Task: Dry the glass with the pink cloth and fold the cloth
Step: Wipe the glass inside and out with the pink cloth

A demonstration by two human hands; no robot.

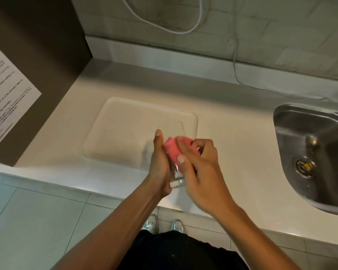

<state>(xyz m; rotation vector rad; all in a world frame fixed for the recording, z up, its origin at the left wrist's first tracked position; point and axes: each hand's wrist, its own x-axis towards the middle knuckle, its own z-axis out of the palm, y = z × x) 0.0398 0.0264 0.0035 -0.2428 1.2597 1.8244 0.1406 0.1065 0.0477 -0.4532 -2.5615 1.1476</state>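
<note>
I hold a clear glass point(176, 179) over the front of the white counter, tilted with its base toward me. My left hand point(160, 164) grips the glass from the left side. The pink cloth point(171, 148) is bunched at the far end of the glass, and my right hand point(197, 162) presses it there with fingers wrapped around it. Most of the glass is hidden between my hands, and the image is blurred there.
A white tray point(113, 117) lies on the counter point(232, 152) just behind my hands. A steel sink point(312, 152) is set in at the right. A dark cabinet side with a printed notice point(6, 94) stands at the left. A white cable point(235, 61) hangs down the tiled wall.
</note>
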